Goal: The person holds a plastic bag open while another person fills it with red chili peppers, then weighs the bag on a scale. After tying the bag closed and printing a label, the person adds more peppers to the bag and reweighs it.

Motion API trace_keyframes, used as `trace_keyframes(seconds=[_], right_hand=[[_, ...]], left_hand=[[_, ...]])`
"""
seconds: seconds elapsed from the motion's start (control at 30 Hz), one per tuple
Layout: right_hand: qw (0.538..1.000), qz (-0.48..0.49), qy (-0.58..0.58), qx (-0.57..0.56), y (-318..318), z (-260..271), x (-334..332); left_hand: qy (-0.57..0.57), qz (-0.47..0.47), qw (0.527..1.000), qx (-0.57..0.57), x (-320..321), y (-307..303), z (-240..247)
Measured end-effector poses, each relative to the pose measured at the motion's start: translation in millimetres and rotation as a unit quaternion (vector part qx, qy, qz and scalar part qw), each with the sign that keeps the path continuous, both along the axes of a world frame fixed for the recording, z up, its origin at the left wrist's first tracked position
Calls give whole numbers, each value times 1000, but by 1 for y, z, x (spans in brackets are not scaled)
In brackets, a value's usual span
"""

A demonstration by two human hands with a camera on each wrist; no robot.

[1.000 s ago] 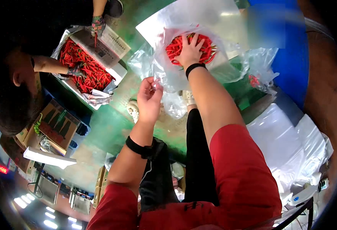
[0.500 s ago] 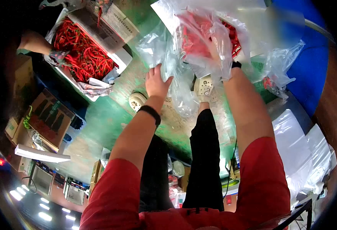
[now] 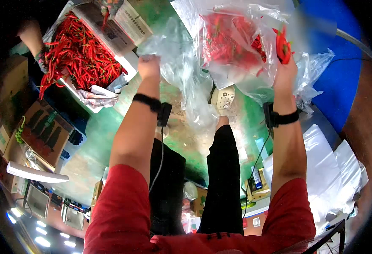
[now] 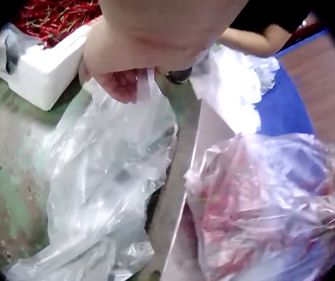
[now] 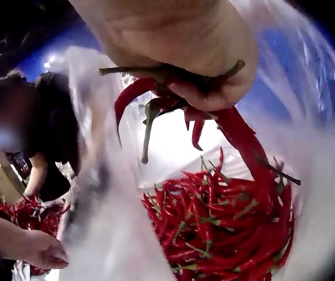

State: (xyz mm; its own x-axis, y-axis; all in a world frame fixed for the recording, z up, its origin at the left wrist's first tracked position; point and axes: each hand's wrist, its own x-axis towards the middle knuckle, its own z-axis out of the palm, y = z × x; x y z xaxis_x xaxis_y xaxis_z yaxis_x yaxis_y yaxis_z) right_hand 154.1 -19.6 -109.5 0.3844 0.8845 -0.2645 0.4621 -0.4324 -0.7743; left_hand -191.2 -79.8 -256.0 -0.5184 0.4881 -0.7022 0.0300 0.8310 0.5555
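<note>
My right hand (image 3: 286, 76) grips a few red chilies (image 3: 284, 47) beside the mouth of a clear bag; the right wrist view shows their green stems sticking out of the hand (image 5: 185, 52) above many chilies (image 5: 220, 216) inside the bag (image 5: 117, 234). My left hand (image 3: 149, 67) holds the edge of a second clear bag (image 3: 175, 55), which hangs down limp; in the left wrist view its curled fingers (image 4: 123, 86) pinch the plastic (image 4: 117, 158). The chili-filled bag (image 4: 261, 205) lies to the right there.
A white foam box (image 3: 131, 63) of red chilies stands at the upper left, where another person's gloved hand (image 3: 42, 61) holds chilies. Cardboard boxes (image 3: 46, 131) are at the left. White plastic sheets (image 3: 321, 165) lie at the right. A shoe (image 3: 225, 100) is below the bags.
My right hand has come out of the bag and now holds chilies up. My left hand, open half a second ago, has moved left and up and grips the empty bag's plastic.
</note>
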Motion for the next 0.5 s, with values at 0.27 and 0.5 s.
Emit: trace_keyframes(seconds=[0.27, 0.5], right_hand=[[980, -132, 106, 108, -9, 102, -47], [971, -170, 124, 118, -24, 184, -89]], left_hand=[[-141, 228, 954, 136, -91, -39, 139], [450, 143, 880, -62, -201, -79, 126]])
